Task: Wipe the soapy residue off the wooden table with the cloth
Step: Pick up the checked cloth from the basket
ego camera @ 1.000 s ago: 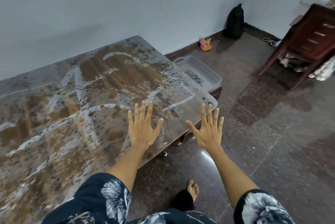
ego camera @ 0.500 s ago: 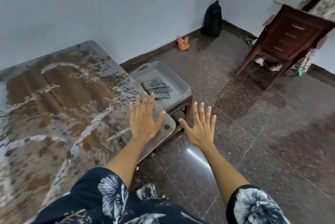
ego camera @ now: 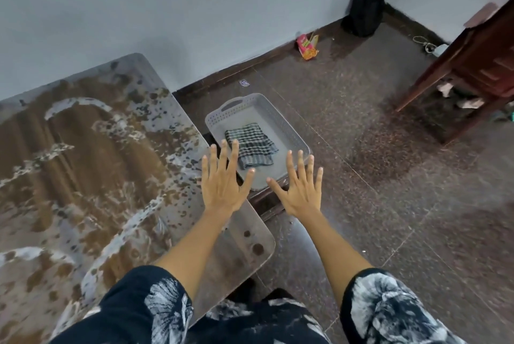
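Note:
The wooden table [ego camera: 91, 176] fills the left, streaked and spotted with white soapy residue. A folded dark checked cloth [ego camera: 251, 143] lies in a grey plastic tray [ego camera: 281, 124] just beyond the table's right end. My left hand [ego camera: 222, 179] is held out flat with fingers spread, over the table's right edge, its fingertips just short of the cloth. Over the tray's near right corner my right hand [ego camera: 301, 185] is likewise spread. Neither hand holds anything.
The tray sits on a low dark stool [ego camera: 264, 199] on the speckled stone floor. A brown wooden chair [ego camera: 478, 65] stands at the right. A black bag [ego camera: 365, 3] leans in the corner, with a red wrapper [ego camera: 307, 46] nearby by the wall.
My view has swung right from the table towards the tray, and the cloth has come into sight. Both hands stay spread and empty and now hover near the tray.

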